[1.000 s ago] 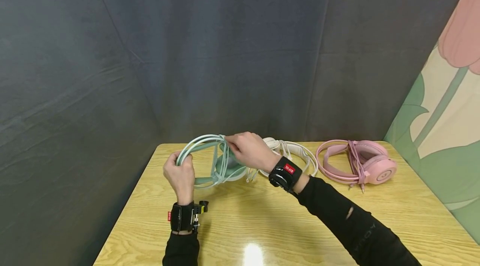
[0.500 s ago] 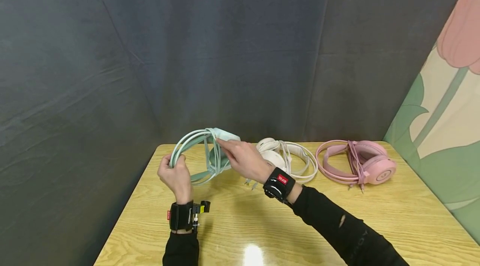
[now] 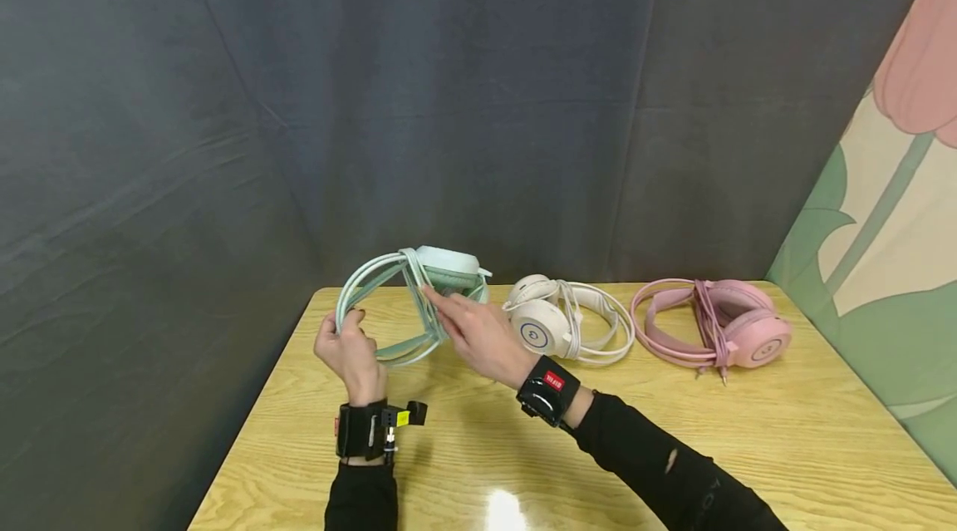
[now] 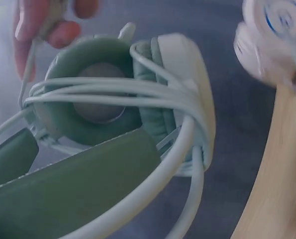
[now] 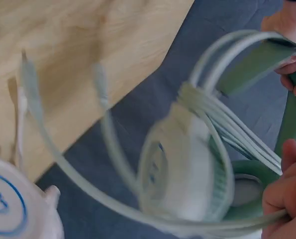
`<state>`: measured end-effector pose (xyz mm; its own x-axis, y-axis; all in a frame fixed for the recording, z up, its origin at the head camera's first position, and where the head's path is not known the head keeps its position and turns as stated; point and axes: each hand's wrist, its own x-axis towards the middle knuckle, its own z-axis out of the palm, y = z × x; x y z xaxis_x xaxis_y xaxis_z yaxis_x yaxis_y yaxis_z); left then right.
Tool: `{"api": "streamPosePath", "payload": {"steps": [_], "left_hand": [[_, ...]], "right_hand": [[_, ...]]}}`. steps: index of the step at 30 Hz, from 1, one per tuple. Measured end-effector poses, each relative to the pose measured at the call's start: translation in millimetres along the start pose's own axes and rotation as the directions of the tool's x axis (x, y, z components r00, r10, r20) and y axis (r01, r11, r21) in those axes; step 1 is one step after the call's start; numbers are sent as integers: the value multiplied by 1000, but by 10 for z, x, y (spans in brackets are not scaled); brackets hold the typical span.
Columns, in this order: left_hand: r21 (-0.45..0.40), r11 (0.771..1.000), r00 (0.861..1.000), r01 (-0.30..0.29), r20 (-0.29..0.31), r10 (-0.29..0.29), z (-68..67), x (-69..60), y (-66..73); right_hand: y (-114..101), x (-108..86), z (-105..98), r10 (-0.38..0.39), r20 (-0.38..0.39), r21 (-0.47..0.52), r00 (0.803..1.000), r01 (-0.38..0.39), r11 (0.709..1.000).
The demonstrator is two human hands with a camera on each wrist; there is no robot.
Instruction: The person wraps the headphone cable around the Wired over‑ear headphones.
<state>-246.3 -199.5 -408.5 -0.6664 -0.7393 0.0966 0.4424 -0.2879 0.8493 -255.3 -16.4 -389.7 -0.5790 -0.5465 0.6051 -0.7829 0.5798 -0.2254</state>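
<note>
My left hand (image 3: 351, 356) grips the headband of the mint-green headphones (image 3: 447, 260), holding them up over the far left of the table. Several turns of their cable (image 4: 113, 92) run around the two ear cups, seen close up in the left wrist view. Beside the ear cups, my right hand (image 3: 482, 338) pinches part of that cable between thumb and fingers. Two loose cable ends with plugs (image 5: 30, 82) dangle from it in the right wrist view, slightly blurred. One ear cup is partly hidden behind the cable and my right hand in the head view.
White headphones (image 3: 540, 325) with a wound cable lie to the right of my right hand. Farther right are pink headphones (image 3: 755, 340), also wrapped in their cable. A dark curtain (image 3: 478, 99) hangs behind the wooden table (image 3: 598, 448).
The green headphones have moved slightly left and tilted, bringing an ear cup up into view. My right hand has shifted left and down, uncovering the white headphones.
</note>
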Motion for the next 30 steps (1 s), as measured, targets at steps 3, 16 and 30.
{"api": "streamPosePath", "payload": {"steps": [3, 16, 30], "left_hand": [[-92, 994, 998, 56, 7, -55, -19, 5, 3], [-229, 949, 976, 218, 30, -217, -61, 18, 23], [-289, 888, 933, 359, 90, -348, -53, 35, 55]], "right_hand": [[16, -49, 56, 15, -22, 52, 1000, -14, 999], [126, -247, 227, 51, -27, 211, 998, -44, 977], [229, -394, 289, 129, -101, 292, 986, -95, 952]]}}
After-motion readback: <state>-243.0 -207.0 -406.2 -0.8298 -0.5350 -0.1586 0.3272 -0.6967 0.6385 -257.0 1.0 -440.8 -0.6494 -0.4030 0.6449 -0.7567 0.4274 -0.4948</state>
